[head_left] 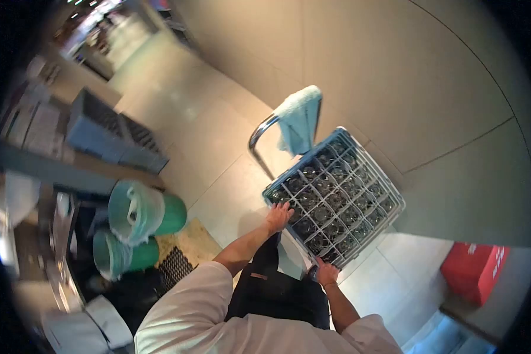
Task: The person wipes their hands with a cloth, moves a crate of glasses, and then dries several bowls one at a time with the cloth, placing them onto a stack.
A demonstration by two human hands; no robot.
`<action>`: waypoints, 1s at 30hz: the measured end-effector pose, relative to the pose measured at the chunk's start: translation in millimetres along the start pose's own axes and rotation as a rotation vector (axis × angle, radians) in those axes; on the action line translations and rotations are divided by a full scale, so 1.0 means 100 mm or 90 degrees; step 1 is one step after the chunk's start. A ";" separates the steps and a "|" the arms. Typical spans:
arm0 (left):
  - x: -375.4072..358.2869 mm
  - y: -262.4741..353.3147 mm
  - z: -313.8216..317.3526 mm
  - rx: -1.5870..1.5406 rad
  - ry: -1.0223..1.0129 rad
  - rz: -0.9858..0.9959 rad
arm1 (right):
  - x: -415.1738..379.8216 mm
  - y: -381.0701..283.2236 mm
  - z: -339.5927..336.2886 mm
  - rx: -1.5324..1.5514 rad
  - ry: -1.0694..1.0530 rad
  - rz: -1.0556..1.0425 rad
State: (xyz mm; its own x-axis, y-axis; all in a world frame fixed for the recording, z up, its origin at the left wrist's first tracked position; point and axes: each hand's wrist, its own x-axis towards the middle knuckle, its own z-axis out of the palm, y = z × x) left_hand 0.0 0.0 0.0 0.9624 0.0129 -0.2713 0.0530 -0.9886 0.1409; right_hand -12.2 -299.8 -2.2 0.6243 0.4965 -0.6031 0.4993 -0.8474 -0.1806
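A dishwasher glass rack (pixel 367 158) stands ahead of me, its square compartments filled with several clear glasses (pixel 327 197). My left hand (pixel 280 217) grips the rack's near left rim, fingers hooked over the edge. At the near corner my right hand (pixel 327 273) is closed on the rim, its fingertips partly hidden. Beyond the rack rises a chrome trolley handle (pixel 262 131) with a light blue towel (pixel 301 118) draped over it. The base under the rack is mostly hidden.
Two green buckets (pixel 174 213) (pixel 147 252) stand on the left beside a black mat (pixel 176 268). Farther up are grey racks (pixel 109 133) along the counter. A beige wall (pixel 389 76) runs close on the right, with a red box (pixel 473 271) at lower right.
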 end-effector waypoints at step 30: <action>-7.76 7.10 2.78 -1.229 0.386 -1.435 | -1.62 -2.61 1.60 -0.424 -0.450 -0.480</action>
State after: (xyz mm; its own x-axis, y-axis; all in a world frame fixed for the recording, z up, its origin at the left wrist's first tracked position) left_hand -783.0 -753.7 46.3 -0.4406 0.1933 -0.8766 -0.1147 0.9564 0.2685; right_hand -339.9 -188.9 18.3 -0.3126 0.4339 -0.8450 0.9328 -0.0280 -0.3594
